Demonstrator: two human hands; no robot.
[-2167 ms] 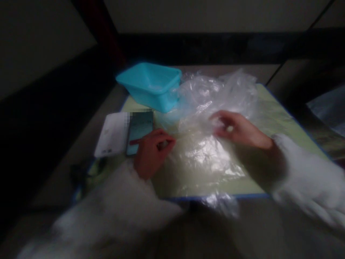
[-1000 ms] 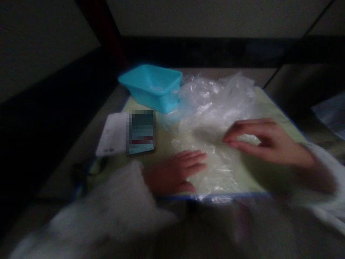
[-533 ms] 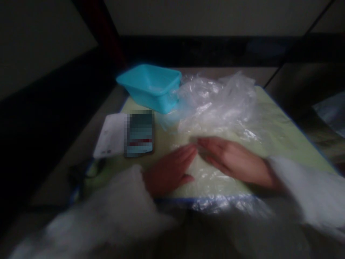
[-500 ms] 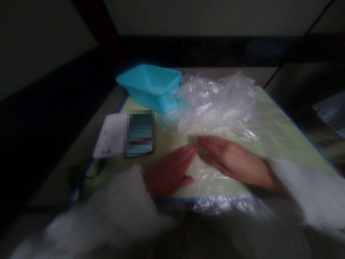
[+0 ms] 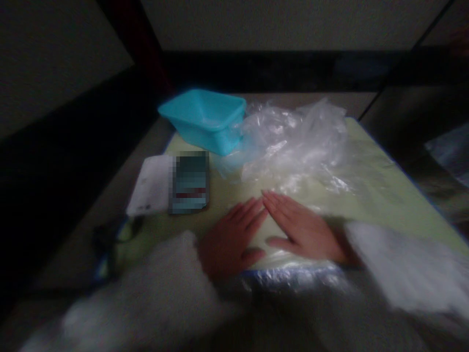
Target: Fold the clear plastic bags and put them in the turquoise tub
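Note:
My left hand (image 5: pixel 234 239) lies flat, palm down, with its fingers stretched out on clear plastic film near the front edge of the table. Opposite it, my right hand (image 5: pixel 304 227) is also flat and palm down, its fingertips meeting those of the left. Neither hand grips anything. The clear plastic sheet (image 5: pixel 293 276) shows between and below the hands and droops over the front edge. Just beyond them rises a crumpled heap of clear plastic bags (image 5: pixel 293 139).
A turquoise plastic basin (image 5: pixel 216 129) stands at the back left of the yellow-green table (image 5: pixel 388 195). At the left lie a phone-like device (image 5: pixel 190 183) with a blurred-out screen and a white flat case or cover (image 5: pixel 152 186). A wall closes off the back.
My right hand has come down and toward me and now lies flat with its thumb out. The left hand has flattened a little, its place nearly the same.

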